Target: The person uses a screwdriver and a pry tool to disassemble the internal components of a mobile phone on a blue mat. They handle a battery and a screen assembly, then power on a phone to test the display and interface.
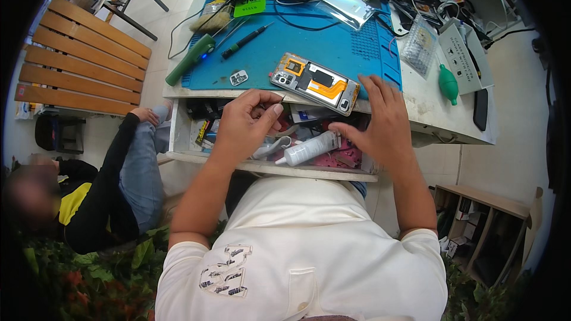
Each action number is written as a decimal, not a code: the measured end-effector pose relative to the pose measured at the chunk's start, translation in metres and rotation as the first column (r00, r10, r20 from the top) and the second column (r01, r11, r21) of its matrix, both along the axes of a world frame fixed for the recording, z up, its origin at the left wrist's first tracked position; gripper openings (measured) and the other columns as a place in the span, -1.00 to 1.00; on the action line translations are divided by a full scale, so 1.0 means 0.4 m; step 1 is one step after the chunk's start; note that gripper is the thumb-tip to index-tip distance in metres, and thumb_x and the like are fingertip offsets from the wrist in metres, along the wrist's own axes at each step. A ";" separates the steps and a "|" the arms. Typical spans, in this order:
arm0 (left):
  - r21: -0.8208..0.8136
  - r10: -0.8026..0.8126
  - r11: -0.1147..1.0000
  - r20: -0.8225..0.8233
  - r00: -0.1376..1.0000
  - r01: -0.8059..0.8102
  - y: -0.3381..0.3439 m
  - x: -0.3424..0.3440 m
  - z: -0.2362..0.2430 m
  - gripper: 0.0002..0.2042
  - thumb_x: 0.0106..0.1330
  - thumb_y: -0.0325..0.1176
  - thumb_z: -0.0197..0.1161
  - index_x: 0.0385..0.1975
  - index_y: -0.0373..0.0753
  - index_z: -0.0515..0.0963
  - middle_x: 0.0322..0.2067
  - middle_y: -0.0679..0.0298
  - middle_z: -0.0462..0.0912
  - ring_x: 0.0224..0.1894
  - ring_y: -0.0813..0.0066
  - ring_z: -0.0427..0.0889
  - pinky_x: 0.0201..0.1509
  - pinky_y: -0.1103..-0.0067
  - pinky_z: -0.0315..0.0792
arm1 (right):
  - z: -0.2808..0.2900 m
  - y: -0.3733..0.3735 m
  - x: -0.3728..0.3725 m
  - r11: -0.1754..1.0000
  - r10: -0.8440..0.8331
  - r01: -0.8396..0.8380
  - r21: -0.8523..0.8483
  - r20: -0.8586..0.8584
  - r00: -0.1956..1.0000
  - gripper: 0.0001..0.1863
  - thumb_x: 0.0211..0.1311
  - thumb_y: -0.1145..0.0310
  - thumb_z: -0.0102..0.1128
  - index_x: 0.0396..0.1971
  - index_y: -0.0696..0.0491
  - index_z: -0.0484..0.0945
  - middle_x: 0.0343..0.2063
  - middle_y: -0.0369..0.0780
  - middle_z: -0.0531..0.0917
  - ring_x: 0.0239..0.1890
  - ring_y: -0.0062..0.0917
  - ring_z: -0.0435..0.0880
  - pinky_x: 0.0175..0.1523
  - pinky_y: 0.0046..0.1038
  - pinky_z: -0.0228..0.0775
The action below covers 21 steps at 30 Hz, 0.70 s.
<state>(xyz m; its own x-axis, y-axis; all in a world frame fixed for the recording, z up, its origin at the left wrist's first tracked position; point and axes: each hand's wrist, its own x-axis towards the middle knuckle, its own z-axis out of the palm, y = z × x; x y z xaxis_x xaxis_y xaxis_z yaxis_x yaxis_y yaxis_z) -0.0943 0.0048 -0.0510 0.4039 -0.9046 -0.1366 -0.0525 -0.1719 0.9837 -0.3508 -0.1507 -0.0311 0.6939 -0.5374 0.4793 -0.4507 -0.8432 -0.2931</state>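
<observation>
A smartphone (316,83) with its back cover off lies at the front edge of a blue work mat (279,44), its orange flex cables and camera lenses exposed. My left hand (250,120) hovers over the drawer's left half, thumb and fingers pinched together just below the phone. Whatever they hold, if anything, is too small to make out. To the right, my right hand (383,120) is open, thumb and fingers spread, fingertips near the phone's right end. Beneath my hands, a pulled-out drawer (273,170) contains a white tube (309,148) and jumbled items.
Left on the mat are a small camera-lens cover (238,78), a screwdriver (247,41), a green handheld tool (190,62) and a brush (211,21). A green air blower (448,85) and a black phone (480,110) lie right. Someone sits at left (107,184) near a slatted bench (89,59).
</observation>
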 end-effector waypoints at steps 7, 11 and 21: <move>-0.097 0.076 0.994 0.200 0.977 -0.057 -0.016 -0.025 0.002 -0.84 0.50 -0.48 0.52 -0.05 -0.43 0.80 -0.28 0.24 0.83 -0.46 0.69 0.72 -0.43 0.68 0.56 | -0.012 -0.055 0.012 0.976 0.011 0.010 0.218 -0.095 0.995 -0.11 -0.15 -0.05 0.86 0.12 0.19 0.66 0.02 -0.09 0.64 0.15 -0.13 0.58 0.32 -0.10 0.39; -0.154 0.107 0.986 0.300 0.948 -0.063 -0.019 -0.024 -0.004 -0.83 0.47 -0.48 0.54 -0.05 -0.41 0.82 -0.28 0.22 0.84 -0.49 0.68 0.71 -0.44 0.67 0.56 | -0.011 -0.029 0.025 0.972 0.018 -0.010 0.234 -0.032 0.999 -0.16 -0.22 -0.02 0.89 0.02 0.13 0.66 -0.05 -0.15 0.64 0.07 -0.19 0.58 0.25 -0.15 0.34; 0.014 0.072 0.997 0.252 0.965 -0.078 -0.039 -0.009 0.019 -0.85 0.48 -0.43 0.54 -0.10 -0.38 0.82 -0.41 0.26 0.84 -0.49 0.68 0.73 -0.43 0.67 0.60 | -0.058 -0.028 0.031 0.993 0.011 -0.022 0.118 0.093 0.996 -0.20 -0.27 -0.02 0.89 -0.05 0.09 0.68 -0.15 -0.22 0.65 -0.03 -0.28 0.59 0.18 -0.20 0.28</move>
<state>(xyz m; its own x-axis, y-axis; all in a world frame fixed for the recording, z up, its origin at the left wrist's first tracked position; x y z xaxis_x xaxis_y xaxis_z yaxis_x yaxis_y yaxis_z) -0.0981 -0.0107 -0.0432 0.4942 -0.8683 -0.0431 -0.2832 -0.2076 0.9363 -0.3384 -0.1621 -0.0543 0.6591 -0.5829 0.4752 -0.4029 -0.8072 -0.4313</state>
